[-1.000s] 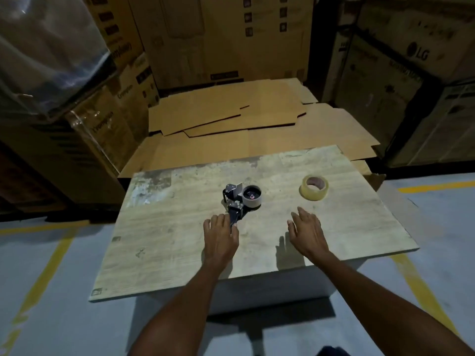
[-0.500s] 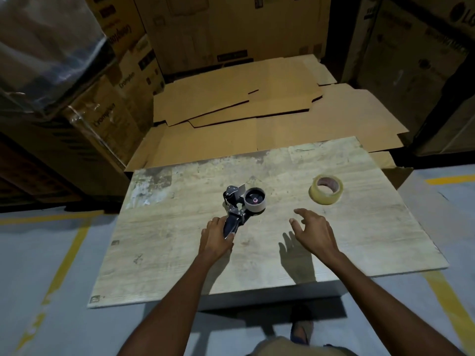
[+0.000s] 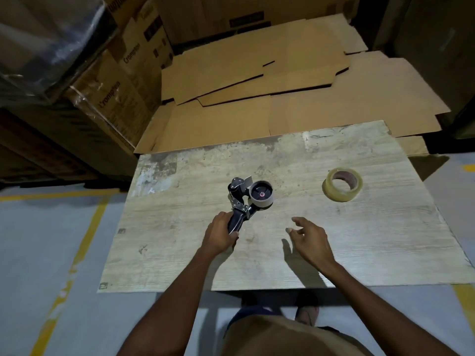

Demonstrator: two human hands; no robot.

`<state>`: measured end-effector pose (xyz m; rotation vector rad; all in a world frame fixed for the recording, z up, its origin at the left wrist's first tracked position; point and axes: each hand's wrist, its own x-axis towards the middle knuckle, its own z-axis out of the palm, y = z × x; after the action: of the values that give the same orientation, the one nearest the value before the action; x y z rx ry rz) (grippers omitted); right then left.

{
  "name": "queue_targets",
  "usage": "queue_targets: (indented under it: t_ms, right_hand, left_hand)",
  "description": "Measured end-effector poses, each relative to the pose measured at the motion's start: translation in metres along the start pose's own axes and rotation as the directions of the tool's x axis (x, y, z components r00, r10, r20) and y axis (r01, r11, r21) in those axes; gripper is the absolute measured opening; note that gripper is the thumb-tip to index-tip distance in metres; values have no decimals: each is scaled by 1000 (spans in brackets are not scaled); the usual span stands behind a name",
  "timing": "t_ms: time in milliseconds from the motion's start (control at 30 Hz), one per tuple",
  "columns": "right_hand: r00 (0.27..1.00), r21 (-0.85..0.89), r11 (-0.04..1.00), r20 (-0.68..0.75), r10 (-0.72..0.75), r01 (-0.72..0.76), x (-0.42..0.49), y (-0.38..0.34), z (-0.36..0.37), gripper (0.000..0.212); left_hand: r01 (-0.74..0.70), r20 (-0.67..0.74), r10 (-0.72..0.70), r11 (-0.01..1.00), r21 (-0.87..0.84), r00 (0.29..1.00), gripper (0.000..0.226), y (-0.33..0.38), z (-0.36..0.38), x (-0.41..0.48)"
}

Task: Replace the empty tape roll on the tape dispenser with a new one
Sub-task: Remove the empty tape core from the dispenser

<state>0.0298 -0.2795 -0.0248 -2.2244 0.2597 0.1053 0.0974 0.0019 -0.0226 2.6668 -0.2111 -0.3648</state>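
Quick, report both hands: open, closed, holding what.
Left hand: closed around the tape dispenser handle.
Right hand: open, empty, fingers loosely curled above the board.

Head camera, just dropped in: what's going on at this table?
A person is starting a tape swap. The left hand grips the handle of the tape dispenser, which lies on the wooden table with the empty roll on its hub. The right hand hovers open, holding nothing. The new tape roll sits untouched, farther right.
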Motion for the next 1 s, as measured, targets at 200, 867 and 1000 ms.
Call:
queue_targets:
  t_ms: [200, 867, 1000]
  right_hand:
    - [995, -83, 993, -60, -83, 78, -5, -6, 7, 47]
    - [995, -127, 991, -89, -44, 32, 9, -39, 38, 55]
    - [997, -141, 990, -72, -32, 21, 17, -46, 40, 60]
  left_hand:
    - [-158, 12, 157, 983, 94, 987, 66, -25, 3, 5]
    - [-143, -167, 68, 860, -490, 984, 28, -49, -23, 27]
    - [-6, -143, -73, 873, -488, 987, 32, -35, -20, 41]
